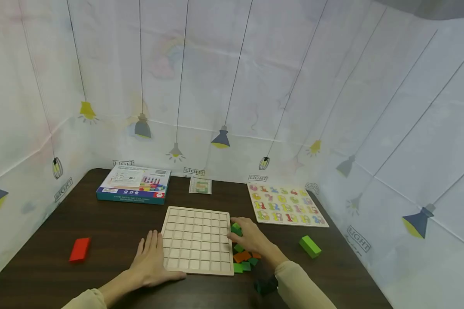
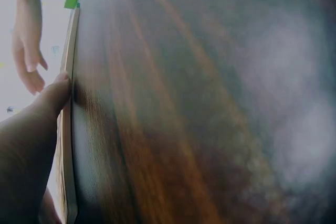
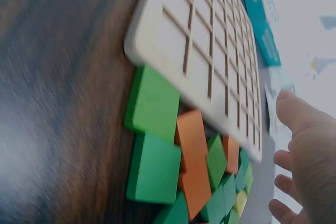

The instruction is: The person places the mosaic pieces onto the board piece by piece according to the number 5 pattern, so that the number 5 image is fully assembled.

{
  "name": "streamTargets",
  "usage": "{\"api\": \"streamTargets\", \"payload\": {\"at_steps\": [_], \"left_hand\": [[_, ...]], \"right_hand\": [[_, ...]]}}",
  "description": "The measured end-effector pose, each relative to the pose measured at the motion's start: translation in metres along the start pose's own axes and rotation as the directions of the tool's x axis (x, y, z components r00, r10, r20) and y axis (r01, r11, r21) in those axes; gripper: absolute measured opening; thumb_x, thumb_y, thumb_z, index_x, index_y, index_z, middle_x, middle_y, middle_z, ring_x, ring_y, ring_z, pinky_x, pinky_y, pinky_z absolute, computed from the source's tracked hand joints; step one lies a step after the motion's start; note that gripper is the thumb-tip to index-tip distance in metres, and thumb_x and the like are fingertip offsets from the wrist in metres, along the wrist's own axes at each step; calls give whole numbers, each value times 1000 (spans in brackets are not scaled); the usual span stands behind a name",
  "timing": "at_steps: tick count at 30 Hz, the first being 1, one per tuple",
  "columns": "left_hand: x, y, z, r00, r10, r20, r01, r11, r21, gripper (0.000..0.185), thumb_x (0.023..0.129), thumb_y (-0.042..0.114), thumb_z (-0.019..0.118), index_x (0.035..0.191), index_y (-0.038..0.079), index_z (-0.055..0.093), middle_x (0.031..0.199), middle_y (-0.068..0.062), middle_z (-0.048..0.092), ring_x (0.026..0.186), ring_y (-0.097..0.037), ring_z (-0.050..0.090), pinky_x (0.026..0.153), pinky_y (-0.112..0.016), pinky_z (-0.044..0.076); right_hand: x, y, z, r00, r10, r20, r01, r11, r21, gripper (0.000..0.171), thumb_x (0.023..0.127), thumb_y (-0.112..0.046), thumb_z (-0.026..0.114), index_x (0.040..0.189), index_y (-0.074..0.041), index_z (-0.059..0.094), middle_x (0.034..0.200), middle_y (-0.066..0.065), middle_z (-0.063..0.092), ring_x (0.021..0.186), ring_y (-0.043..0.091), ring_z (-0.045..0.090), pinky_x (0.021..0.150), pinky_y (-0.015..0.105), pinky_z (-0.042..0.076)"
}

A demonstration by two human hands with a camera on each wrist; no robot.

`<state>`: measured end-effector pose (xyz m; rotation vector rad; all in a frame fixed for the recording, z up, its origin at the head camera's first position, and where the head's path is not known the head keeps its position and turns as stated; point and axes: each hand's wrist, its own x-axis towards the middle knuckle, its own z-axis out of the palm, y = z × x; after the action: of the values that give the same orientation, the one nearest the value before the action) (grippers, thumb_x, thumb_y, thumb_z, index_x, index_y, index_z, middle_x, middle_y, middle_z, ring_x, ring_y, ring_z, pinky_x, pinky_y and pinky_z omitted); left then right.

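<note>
A pale wooden grid board [image 1: 197, 242] lies flat on the dark table, its squares bare. My left hand [image 1: 148, 264] rests along the board's left edge, fingers straight and thumb stretched by the front corner. In the left wrist view that thumb [image 2: 55, 95] touches the board's side. At the right edge my right hand [image 1: 251, 236] hovers above green and orange blocks [image 1: 241, 257], its fingers loosely bent. The right wrist view shows this hand [image 3: 310, 156] with spread fingers and nothing visible in them. Beside the board there, green blocks [image 3: 152, 103] and orange blocks [image 3: 194, 166] lie crowded together.
A red block [image 1: 79, 250] lies far left, and a light green block [image 1: 310, 246] to the right. Behind are a flat box [image 1: 131, 195], a small card [image 1: 200, 186] and a number puzzle board [image 1: 288, 204]. A dark object [image 1: 266, 285] sits near my right sleeve.
</note>
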<state>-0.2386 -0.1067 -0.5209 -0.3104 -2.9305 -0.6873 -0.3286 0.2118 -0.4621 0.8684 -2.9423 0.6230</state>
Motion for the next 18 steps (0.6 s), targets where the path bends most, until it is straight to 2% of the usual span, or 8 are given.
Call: {"api": "streamTargets", "payload": {"at_steps": [4, 8, 12, 18], "left_hand": [[-2, -1, -1, 999, 10, -38, -9, 1000, 21, 136, 58, 87, 55, 142, -16, 23, 147, -36, 17, 137, -47, 12, 108, -59, 10], [-2, 0, -2, 999, 15, -49, -13, 999, 38, 135, 60, 87, 53, 141, -16, 24, 146, -36, 19, 137, -48, 12, 108, -58, 12], [-1, 1, -4, 999, 6, -39, -4, 999, 44, 135, 60, 87, 54, 141, -16, 25, 146, -36, 20, 137, -48, 13, 108, -58, 13], [1, 2, -6, 1000, -9, -3, 9, 999, 43, 136, 58, 88, 54, 141, -16, 24, 145, -37, 20, 137, -49, 13, 107, -59, 14]], "right_hand": [[5, 11, 0, 1000, 14, -19, -13, 1000, 19, 55, 94, -32, 58, 138, -2, 45, 137, 18, 45, 127, 38, 39, 98, 54, 37], [8, 20, 0, 998, 18, -53, -17, 1000, 19, 49, 94, -26, 60, 135, -1, 49, 133, 17, 49, 123, 36, 44, 97, 52, 39], [12, 28, 2, 998, 21, -62, -20, 1000, 22, 47, 93, -23, 61, 132, 1, 51, 132, 19, 50, 123, 38, 44, 98, 53, 38], [22, 39, 8, 993, 101, -55, -98, 994, 47, 42, 93, -21, 61, 130, -1, 54, 131, 18, 51, 122, 37, 45, 98, 52, 38]]}}
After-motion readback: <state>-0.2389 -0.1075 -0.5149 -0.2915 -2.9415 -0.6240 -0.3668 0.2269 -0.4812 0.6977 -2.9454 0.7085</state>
